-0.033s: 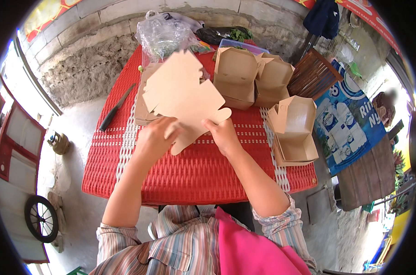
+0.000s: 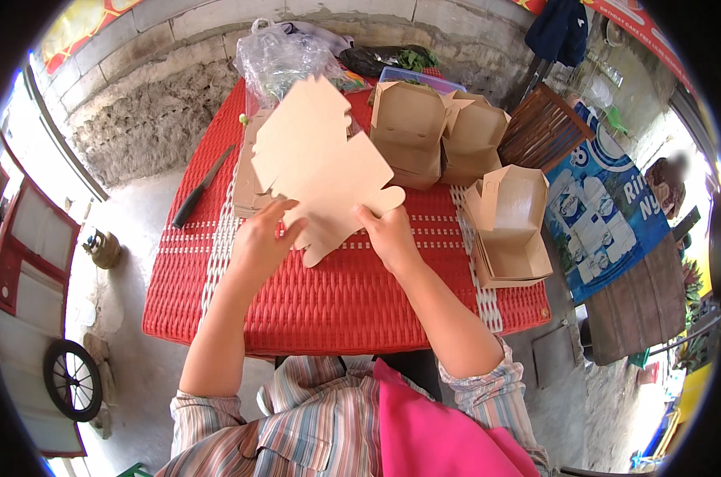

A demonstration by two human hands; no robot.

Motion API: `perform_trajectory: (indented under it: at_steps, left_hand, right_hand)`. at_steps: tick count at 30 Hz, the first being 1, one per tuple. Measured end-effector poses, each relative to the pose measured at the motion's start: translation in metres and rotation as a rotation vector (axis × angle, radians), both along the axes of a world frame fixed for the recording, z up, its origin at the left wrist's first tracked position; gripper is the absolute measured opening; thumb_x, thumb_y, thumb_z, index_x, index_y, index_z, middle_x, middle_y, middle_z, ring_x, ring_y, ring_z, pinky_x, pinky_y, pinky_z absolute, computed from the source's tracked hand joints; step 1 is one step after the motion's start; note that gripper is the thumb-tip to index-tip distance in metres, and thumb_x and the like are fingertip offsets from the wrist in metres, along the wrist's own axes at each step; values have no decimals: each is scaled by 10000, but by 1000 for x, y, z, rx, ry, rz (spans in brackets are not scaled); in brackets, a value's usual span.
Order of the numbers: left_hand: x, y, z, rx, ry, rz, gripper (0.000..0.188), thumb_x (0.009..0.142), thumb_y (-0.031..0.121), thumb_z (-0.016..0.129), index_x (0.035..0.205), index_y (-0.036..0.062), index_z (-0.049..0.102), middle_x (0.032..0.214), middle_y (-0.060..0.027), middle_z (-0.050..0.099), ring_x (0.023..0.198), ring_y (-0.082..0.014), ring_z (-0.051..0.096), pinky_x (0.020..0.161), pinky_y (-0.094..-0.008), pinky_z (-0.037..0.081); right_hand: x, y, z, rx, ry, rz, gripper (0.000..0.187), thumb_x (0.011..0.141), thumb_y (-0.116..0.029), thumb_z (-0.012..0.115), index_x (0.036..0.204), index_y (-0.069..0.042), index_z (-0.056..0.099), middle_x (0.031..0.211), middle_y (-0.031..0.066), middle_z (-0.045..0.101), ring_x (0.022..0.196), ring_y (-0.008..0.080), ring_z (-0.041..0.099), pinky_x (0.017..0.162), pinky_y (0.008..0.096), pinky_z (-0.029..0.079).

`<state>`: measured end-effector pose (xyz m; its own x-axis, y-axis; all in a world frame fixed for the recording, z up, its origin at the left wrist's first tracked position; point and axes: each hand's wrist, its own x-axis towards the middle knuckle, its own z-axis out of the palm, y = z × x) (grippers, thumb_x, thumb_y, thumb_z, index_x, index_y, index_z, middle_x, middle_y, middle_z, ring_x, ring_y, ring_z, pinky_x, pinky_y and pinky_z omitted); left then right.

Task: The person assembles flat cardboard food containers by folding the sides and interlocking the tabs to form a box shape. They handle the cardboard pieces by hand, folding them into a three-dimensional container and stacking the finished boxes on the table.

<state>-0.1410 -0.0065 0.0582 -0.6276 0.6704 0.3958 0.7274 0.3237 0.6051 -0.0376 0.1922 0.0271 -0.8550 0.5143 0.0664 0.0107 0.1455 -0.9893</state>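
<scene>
A flat brown cardboard box blank (image 2: 320, 163), die-cut with tabs and notches, is tilted up above the table. My right hand (image 2: 388, 236) grips its lower right tab, thumb on top. Beside its lower left edge, my left hand (image 2: 259, 242) has thumb and fingers apart; whether a fingertip touches the card I cannot tell. Partly hidden behind the blank lies a stack of flat box blanks (image 2: 247, 187). Folded boxes with raised lids stand to the right: one open box (image 2: 408, 151), another open box (image 2: 473, 147) beside it, and a nearer open box (image 2: 513, 246).
A knife with a black handle (image 2: 189, 206) lies at the left of the red woven table (image 2: 328, 314). Clear plastic bags (image 2: 285, 60), a black bag (image 2: 372, 60) and a plastic container (image 2: 424, 77) sit at the far end. A wooden chair (image 2: 543, 127) stands right.
The blank has shifted slightly right and up with my right hand. My left hand's fingers have spread and moved a little away from its edge.
</scene>
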Motion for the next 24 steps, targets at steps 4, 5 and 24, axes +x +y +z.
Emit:
perform_trajectory:
  at_steps: [4, 5, 24]
  left_hand:
    - [-5, -16, -10, 253, -496, -51, 392, 995, 272, 575, 1318, 52, 541, 1156, -120, 663, 1003, -210, 661, 857, -351, 527]
    - [3, -20, -2, 304, -618, -73, 383, 1001, 260, 564, 1323, 55, 538, 1165, -112, 658, 1007, -200, 657, 861, -341, 523]
    - [122, -56, -16, -367, 47, -315, 1030, 663, 543, 814, 1438, 5, 401, 1447, -186, 465, 1372, -402, 397, 1113, -614, 247]
  right_hand:
    - [36, -32, 35, 469, 307, -206, 293, 869, -33, 620, 1160, -30, 652, 1121, 101, 610, 952, 200, 583, 776, 359, 493]
    - [46, -34, 39, 771, 407, -232, 366, 834, -30, 638, 1199, -46, 645, 1101, 93, 603, 930, 222, 584, 762, 351, 497]
    - [126, -97, -6, 1202, -76, 415, 486, 813, -213, 645, 1237, 19, 592, 1213, 111, 549, 1087, 257, 548, 919, 402, 473]
